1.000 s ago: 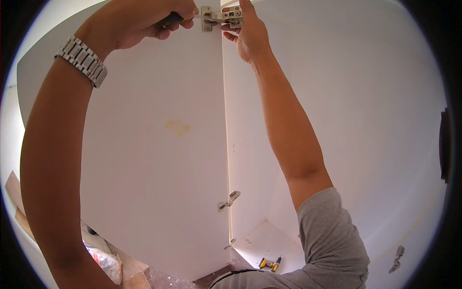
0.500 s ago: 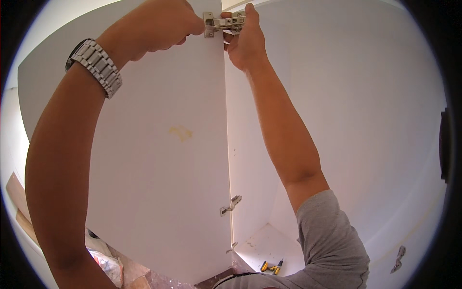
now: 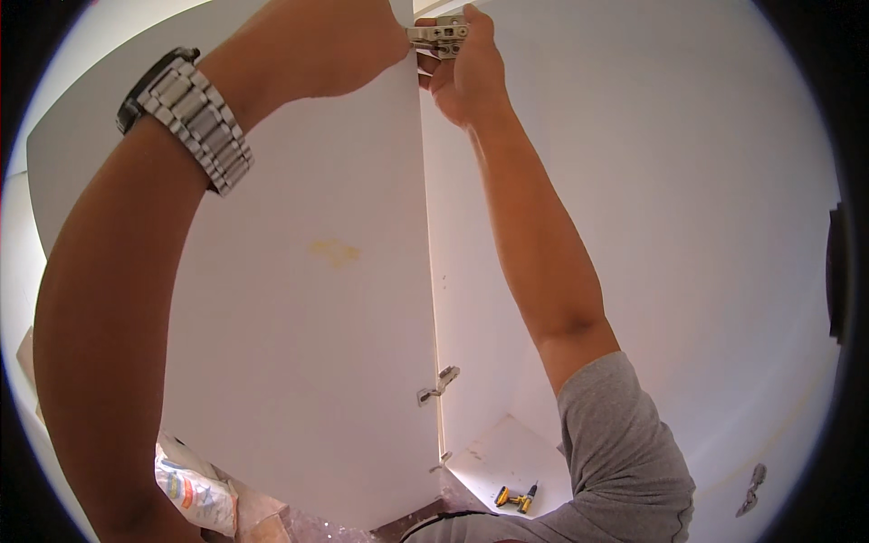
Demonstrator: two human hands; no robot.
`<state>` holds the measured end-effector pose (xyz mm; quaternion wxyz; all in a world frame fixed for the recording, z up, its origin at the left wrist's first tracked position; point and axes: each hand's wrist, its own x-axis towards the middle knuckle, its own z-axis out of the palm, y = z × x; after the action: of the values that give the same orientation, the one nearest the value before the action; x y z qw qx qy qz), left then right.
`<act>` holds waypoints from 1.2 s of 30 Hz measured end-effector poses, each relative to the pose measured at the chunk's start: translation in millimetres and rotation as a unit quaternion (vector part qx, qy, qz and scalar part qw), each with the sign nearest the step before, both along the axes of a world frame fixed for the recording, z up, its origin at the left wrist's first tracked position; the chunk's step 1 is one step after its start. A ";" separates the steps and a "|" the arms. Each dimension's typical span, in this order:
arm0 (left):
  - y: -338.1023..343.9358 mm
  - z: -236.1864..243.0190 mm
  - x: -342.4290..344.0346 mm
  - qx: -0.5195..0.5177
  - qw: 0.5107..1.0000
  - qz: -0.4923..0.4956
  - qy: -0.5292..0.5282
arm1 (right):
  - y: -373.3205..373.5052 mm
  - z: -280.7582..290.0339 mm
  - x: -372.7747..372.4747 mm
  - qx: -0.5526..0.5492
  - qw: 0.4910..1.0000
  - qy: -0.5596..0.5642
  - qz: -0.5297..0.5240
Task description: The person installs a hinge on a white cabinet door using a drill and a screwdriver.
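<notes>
At the top of the white cabinet door (image 3: 299,335), a metal concealed hinge (image 3: 445,34) spans from the door's edge toward the inner side panel. My right hand (image 3: 475,77) is wrapped round the hinge's arm, thumb pointing up and fingers behind it. My left hand (image 3: 335,45) is closed against the door face beside the hinge and covers its cup end. Its fingertips are hidden, so what they hold does not show. A silver-banded watch (image 3: 201,122) circles my left wrist. Lower on the same door edge sits a second hinge (image 3: 439,386).
Further down the edge is another hinge (image 3: 440,462). A yellow and black cordless drill (image 3: 517,499) lies on the cabinet's bottom panel. At right, a loose-looking metal hinge piece (image 3: 751,489) shows against the white surface. A printed plastic sack (image 3: 199,493) is on the floor at lower left.
My left hand has shifted right, now covering the hinge's cup plate that showed before. The door has swung slightly. My right hand keeps its grip, moved barely to the right.
</notes>
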<state>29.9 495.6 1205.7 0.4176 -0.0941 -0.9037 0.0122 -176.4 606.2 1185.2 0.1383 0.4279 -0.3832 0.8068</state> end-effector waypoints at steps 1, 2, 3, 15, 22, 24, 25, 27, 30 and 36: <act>1.4 -3.3 -0.1 0.012 1.000 -0.002 0.010 | 2.7 -0.2 -2.7 0.001 1.000 0.013 0.016; 3.4 -4.9 -0.9 0.023 1.000 -0.004 0.020 | 3.6 0.4 -5.9 0.000 1.000 0.013 0.017; 5.5 -3.6 0.9 0.022 1.000 -0.003 0.019 | 2.0 0.0 -1.7 -0.003 1.000 0.005 0.005; 7.6 -1.7 16.0 -0.100 0.988 0.075 -0.095 | -5.0 1.9 10.4 -0.015 0.999 -0.006 -0.032; -6.9 -9.9 -10.7 0.024 0.998 -0.018 0.047 | -6.3 1.7 4.2 -0.013 0.999 -0.006 -0.042; -7.0 -10.8 -9.3 0.005 0.998 -0.020 0.053 | -6.4 1.3 4.9 -0.016 0.999 -0.012 -0.045; -3.7 -10.6 -5.6 0.019 0.999 -0.011 0.040 | -6.7 1.2 6.0 -0.018 0.999 -0.017 -0.047; -1.6 -9.1 -2.0 0.034 0.999 -0.003 0.027 | -7.7 1.9 6.5 -0.018 0.998 -0.013 -0.051; -3.8 -7.6 -5.2 0.034 0.999 0.007 0.014 | -6.6 3.0 3.9 -0.015 0.999 0.001 -0.052; -7.2 -15.3 -4.0 -0.100 0.994 0.005 0.050 | -6.2 2.7 4.7 -0.023 0.999 -0.014 -0.045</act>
<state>26.0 488.4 1190.4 0.4510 -0.1302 -0.8762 0.1094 -171.7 600.0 1187.9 0.1789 0.3959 -0.3856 0.8140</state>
